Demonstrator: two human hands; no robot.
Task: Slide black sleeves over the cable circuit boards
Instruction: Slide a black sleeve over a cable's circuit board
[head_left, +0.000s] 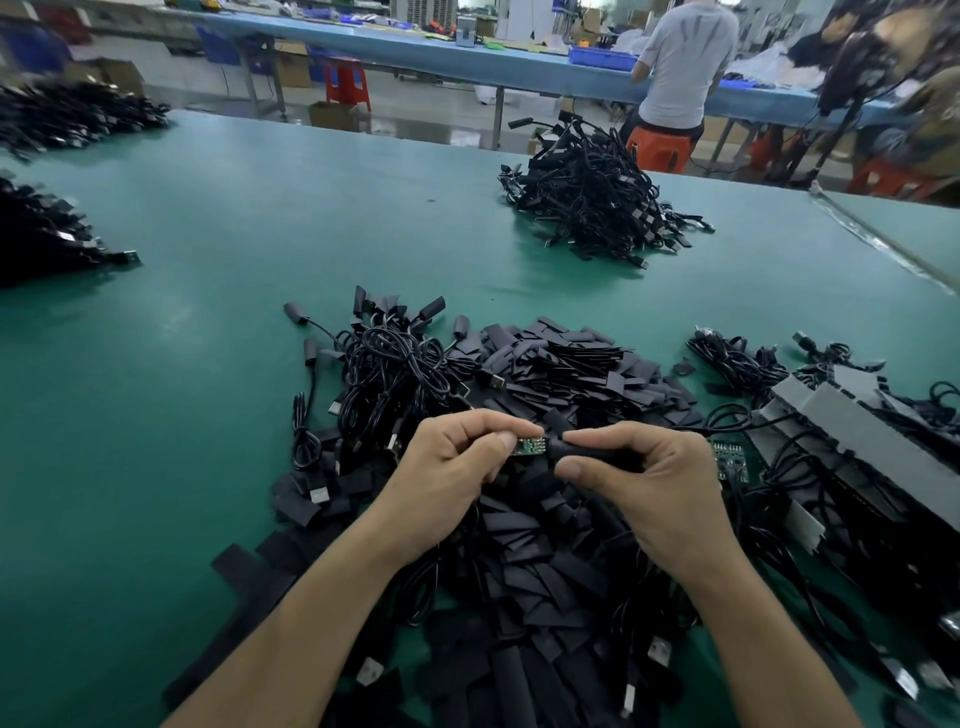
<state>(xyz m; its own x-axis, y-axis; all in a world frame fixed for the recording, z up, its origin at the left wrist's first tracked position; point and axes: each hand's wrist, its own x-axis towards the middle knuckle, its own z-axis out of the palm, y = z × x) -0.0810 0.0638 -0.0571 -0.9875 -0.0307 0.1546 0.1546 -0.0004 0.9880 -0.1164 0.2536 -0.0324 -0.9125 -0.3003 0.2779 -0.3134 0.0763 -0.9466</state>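
Above the pile, left hand pinches circuit board; right hand pinches black sleeve.

The circuit board is green with tiny pale specks. The sleeve touching its right end is plain black. Beneath the circuit board the loose sleeves run from matte black to charcoal. Left of it the cables are glossy black with silver plugs. Right of it lies a second board, also green, and beyond that are grey strips. The table is plain teal green. Far behind the circuit board are a black heap, a blue bench, 1 red stool, 1 orange stool, and a pale grey shirt with dark streaks.
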